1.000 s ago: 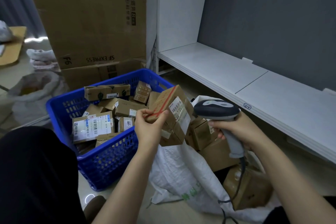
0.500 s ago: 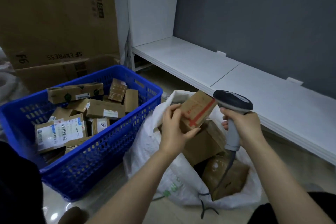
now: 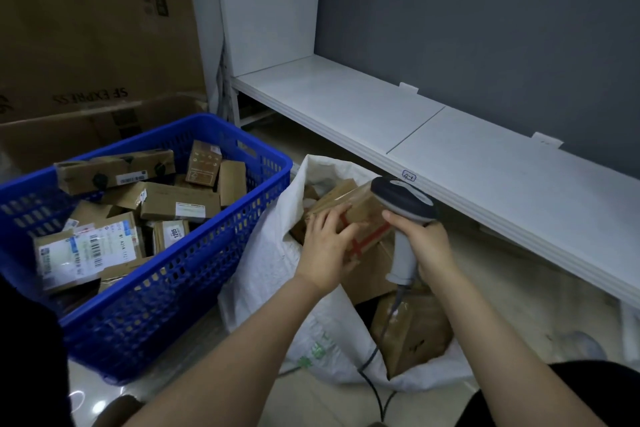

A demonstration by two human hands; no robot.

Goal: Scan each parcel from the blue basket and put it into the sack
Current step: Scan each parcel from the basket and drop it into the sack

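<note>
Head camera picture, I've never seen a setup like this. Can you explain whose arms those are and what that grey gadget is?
There is no machine here: a person wears one camera on the head, so you look down along their bare arms. The left hand grips a cardboard parcel with red tape at the mouth of the open white sack, which already holds boxes. The right hand holds a grey barcode scanner by its handle. Left of the sack stands the blue basket, full of labelled parcels. A white shelf runs along the wall.
</note>
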